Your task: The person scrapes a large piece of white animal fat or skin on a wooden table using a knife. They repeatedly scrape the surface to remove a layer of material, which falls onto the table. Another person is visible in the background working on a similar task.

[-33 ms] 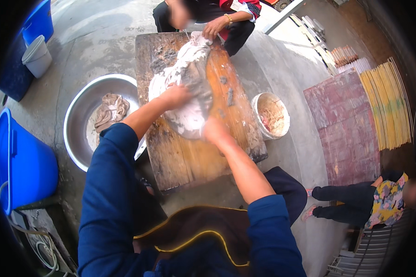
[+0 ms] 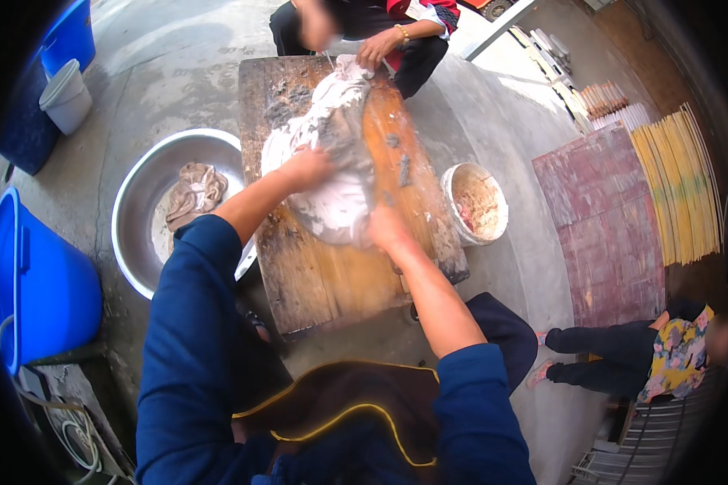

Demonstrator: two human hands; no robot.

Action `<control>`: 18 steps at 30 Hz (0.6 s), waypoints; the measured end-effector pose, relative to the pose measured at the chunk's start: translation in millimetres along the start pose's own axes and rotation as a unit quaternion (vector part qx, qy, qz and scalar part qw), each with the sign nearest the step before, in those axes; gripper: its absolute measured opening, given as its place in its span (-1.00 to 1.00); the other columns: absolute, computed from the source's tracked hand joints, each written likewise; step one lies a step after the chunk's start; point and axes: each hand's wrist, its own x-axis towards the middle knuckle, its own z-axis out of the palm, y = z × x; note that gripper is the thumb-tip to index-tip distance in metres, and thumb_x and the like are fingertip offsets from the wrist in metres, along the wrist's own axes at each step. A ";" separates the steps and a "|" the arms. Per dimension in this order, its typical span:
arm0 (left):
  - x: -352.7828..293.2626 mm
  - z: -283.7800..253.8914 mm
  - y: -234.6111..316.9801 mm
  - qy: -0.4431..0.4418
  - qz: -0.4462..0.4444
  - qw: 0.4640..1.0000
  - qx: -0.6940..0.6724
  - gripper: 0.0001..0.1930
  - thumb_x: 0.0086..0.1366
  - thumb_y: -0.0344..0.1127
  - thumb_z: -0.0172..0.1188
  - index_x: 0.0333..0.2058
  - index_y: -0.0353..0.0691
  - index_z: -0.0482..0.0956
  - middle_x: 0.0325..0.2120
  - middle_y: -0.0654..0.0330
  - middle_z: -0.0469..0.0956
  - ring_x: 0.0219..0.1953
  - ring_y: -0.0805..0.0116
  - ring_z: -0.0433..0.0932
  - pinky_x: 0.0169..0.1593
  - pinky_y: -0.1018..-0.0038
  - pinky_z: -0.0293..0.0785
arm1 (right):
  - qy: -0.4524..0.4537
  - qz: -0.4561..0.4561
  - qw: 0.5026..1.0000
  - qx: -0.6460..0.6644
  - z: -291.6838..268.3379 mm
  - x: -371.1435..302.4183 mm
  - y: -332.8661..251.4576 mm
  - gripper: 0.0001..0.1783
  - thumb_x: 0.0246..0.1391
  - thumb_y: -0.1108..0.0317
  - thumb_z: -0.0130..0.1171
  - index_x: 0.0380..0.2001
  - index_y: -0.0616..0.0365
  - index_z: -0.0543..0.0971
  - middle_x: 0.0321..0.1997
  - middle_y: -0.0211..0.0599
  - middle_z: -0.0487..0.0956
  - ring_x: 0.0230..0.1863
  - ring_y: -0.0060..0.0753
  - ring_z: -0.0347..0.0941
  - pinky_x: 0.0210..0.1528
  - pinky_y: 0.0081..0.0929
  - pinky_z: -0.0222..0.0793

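A limp, wet sheet (image 2: pixel 341 212), whitish pink with grey patches and resembling animal hide or stomach, is spread over a thick wooden board (image 2: pixel 315 295). My left hand (image 2: pixel 306 168) rests on its middle with the fingers curled in. Motion smears those fingertips, and whatever they hold is hidden. At the sheet's near right edge, my right hand (image 2: pixel 387 228) is closed on the material, slightly blurred. Across the board, a co-worker's hand (image 2: pixel 374 50) with a beaded bracelet touches the far end. The co-worker's other hand (image 2: pixel 317 31) is blurred beside a thin tool.
Left of the board is a metal basin (image 2: pixel 129 242) with a crumpled brownish piece (image 2: pixel 196 194) inside. A white bucket (image 2: pixel 455 230) of pale crumbly matter stands right. Blue tubs (image 2: pixel 61 287) line the left. Reddish panels (image 2: pixel 598 234) and another person (image 2: pixel 615 352) are at right.
My right hand has shifted slightly to the right at the sheet's edge. My left hand stays about where it was.
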 end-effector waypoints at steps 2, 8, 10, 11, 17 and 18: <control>-2.2 7.7 -4.1 0.001 -0.005 1.000 -0.016 -0.86 0.34 -0.21 0.13 -0.20 -0.04 0.61 -0.22 0.21 0.51 0.00 0.16 0.46 0.08 0.13 0.35 | -0.045 0.008 0.998 0.051 -15.4 5.6 21.8 -0.64 0.32 0.18 -0.03 -0.11 0.28 0.53 -0.42 -0.04 0.60 -0.69 -0.18 0.49 -0.58 -0.23 0.42; -13.3 10.6 -1.8 0.094 0.016 0.995 0.023 -0.85 0.28 -0.26 0.13 -0.20 -0.05 0.59 -0.24 0.22 0.47 -0.02 0.21 0.43 0.09 0.23 0.31 | -0.125 -0.003 0.970 0.209 -69.1 0.0 48.8 -0.68 0.40 0.21 -0.12 -0.20 0.29 0.44 -0.59 -0.26 0.45 -0.73 -0.36 0.39 -0.63 -0.29 0.35; -16.6 10.8 5.0 0.139 0.029 0.986 0.087 -0.80 0.23 -0.27 0.13 -0.18 -0.09 0.57 -0.23 0.23 0.44 -0.05 0.23 0.42 0.07 0.27 0.32 | -0.153 -0.005 0.963 0.220 -82.4 -0.6 44.6 -0.67 0.41 0.20 -0.12 -0.18 0.29 0.46 -0.59 -0.28 0.43 -0.73 -0.39 0.37 -0.62 -0.33 0.36; -14.2 4.4 13.6 0.126 0.038 0.988 0.087 -0.78 0.22 -0.27 0.14 -0.16 -0.10 0.56 -0.22 0.23 0.43 -0.05 0.23 0.42 0.07 0.29 0.32 | -0.137 -0.027 0.965 0.224 -90.8 -5.3 36.9 -0.67 0.40 0.19 -0.09 -0.17 0.28 0.49 -0.58 -0.27 0.44 -0.71 -0.45 0.38 -0.63 -0.38 0.36; -5.5 22.5 54.0 0.193 0.064 0.979 -0.020 -0.70 0.22 -0.27 0.14 -0.08 -0.19 0.55 -0.20 0.19 0.47 -0.04 0.20 0.43 0.08 0.31 0.41 | -0.019 -0.177 0.974 -0.141 -106.7 37.9 36.6 -0.72 0.30 0.14 0.07 -0.14 0.09 0.60 -0.13 -0.08 0.64 -0.04 0.02 0.55 0.01 -0.08 0.43; -5.3 23.9 56.6 0.190 0.060 0.980 -0.017 -0.71 0.22 -0.28 0.14 -0.09 -0.19 0.56 -0.21 0.20 0.48 -0.04 0.19 0.44 0.08 0.31 0.41 | -0.009 -0.160 0.970 -0.184 -111.8 35.7 25.9 -0.72 0.29 0.13 0.08 -0.12 0.05 0.61 -0.08 -0.09 0.65 0.04 0.05 0.53 0.08 -0.06 0.40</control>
